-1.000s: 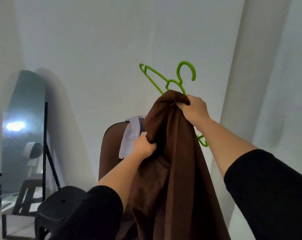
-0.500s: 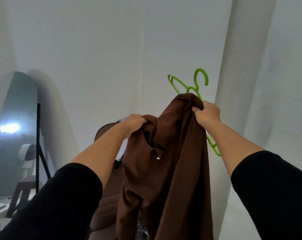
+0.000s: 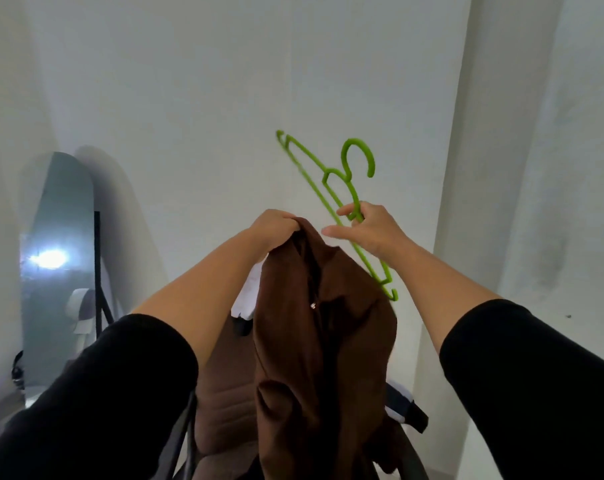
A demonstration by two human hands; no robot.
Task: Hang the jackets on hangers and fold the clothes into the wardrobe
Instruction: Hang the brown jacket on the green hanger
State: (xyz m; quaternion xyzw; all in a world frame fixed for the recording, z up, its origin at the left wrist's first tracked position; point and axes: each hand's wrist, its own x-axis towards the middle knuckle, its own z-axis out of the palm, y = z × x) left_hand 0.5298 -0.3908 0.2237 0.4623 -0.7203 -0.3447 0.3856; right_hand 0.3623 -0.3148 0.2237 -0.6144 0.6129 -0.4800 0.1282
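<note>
My left hand (image 3: 274, 225) pinches the brown jacket (image 3: 323, 341) at its top; my right hand (image 3: 371, 230), fingers loosely spread, hooks the green hanger (image 3: 328, 181) just beside it.

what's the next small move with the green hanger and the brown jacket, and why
Probably slide one end of the green plastic hanger into the brown jacket at its collar: the left hand holds that collar up, and the right hand holds the hanger outside the fabric.

The jacket (image 3: 325, 341) is brown cloth, matt and soft-looking. The hanger (image 3: 331, 188) is smooth green plastic. The mirror (image 3: 58, 258) is glossy glass against a matt white wall (image 3: 224, 81).
</note>
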